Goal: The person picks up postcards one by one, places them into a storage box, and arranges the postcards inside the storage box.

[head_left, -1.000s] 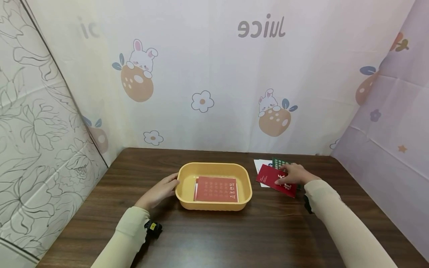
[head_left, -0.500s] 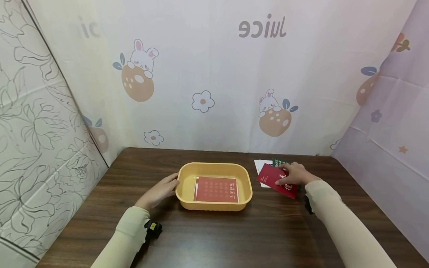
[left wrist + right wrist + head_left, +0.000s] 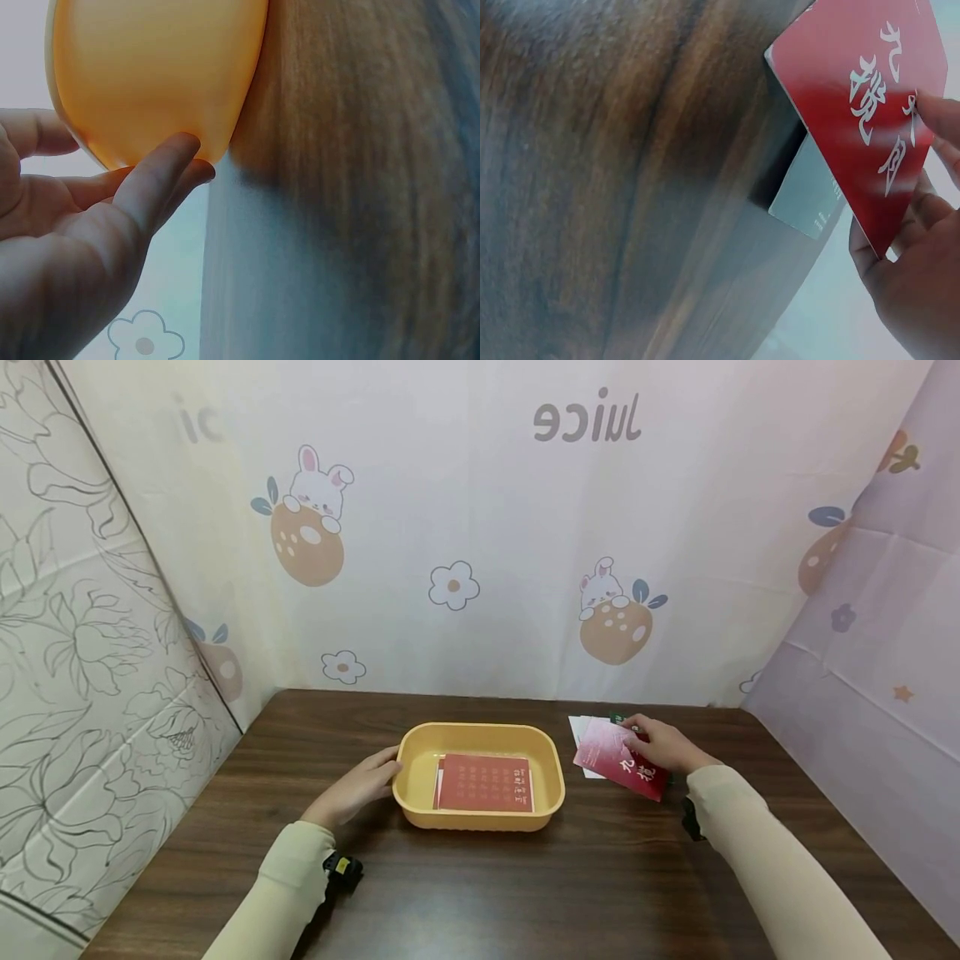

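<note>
A red card [image 3: 641, 777] with white handwriting-style characters lies at an angle on the right. My right hand [image 3: 660, 743] pinches it by its edges, and it tilts up, its left part catching the light. In the right wrist view, thumb and fingers hold the card [image 3: 885, 112] over a flat card [image 3: 810, 191] on the table. Beneath the red card, a white card [image 3: 581, 727] and a green card [image 3: 618, 719] peek out. My left hand [image 3: 363, 785] touches the left end of a yellow tray [image 3: 477, 821]; its fingers [image 3: 161, 172] lie extended against the outer wall.
Inside the tray lies a small pile of cards, topped by a reddish card [image 3: 483, 783] with gold lettering. A dark wood table [image 3: 525, 893] carries everything, with a printed curtain [image 3: 450, 485] behind and more patterned cloth at both sides.
The red card has tipped in my right hand, its face now reflecting light and more of its lettering showing. The left hand and the tray stay as they were.
</note>
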Available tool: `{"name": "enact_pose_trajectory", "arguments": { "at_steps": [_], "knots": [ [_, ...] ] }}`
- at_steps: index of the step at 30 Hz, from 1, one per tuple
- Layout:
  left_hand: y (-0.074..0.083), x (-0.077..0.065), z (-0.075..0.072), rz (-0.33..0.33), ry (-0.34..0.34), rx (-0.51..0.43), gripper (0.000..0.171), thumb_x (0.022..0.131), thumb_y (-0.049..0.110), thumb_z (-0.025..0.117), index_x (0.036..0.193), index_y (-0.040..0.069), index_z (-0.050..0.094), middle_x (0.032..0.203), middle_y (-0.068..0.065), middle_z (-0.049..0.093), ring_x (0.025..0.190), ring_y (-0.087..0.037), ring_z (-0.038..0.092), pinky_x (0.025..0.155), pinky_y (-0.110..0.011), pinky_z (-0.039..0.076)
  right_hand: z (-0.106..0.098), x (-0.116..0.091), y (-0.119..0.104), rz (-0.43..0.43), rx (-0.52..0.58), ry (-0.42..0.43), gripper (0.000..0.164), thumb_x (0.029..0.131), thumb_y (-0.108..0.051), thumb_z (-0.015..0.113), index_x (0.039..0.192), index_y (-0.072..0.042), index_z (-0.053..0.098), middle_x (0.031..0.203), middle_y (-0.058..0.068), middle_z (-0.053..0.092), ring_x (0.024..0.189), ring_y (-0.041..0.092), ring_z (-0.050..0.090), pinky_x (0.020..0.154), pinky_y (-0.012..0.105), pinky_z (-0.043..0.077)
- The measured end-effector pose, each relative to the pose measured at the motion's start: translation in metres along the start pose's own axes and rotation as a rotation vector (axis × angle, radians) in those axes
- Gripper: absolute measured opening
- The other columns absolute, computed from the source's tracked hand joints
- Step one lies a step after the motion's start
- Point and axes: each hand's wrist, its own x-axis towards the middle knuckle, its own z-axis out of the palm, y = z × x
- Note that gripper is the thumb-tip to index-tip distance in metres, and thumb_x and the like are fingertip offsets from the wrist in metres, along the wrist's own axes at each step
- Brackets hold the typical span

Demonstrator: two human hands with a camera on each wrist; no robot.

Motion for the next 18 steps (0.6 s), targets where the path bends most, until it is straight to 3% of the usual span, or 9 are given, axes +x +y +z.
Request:
{"name": "enact_pose_trajectory", "arguments": {
  "at_steps": [9,18],
  "knots": [
    [0.0007,0.0,-0.0003,0.005,-0.011,0.005,0.054,0.109,0.018,0.035,0.156,-0.004,0.023,0.156,-0.027,0.03,0.136,-0.038,0.042,0.107,-0.052,0.042,-0.0017,0.0002,-0.0055,0.031,0.03,0.008,0.03,0.105,-0.017,0.048,0.132,-0.003,0.052,0.125,0.034,0.057,0.1,0.04,0.059,0.087,0.06,0.053],
    [0.0017,-0.0012,0.0002,0.004,-0.011,0.003,0.053,0.109,0.017,0.035,0.157,-0.004,0.023,0.157,-0.027,0.03,0.137,-0.038,0.041,0.108,-0.052,0.041,-0.0045,0.0006,-0.0051,0.021,0.042,0.045,0.029,0.107,-0.019,0.047,0.131,-0.003,0.053,0.107,0.023,0.062,0.086,0.03,0.057,0.072,0.043,0.053]
  ]
}}
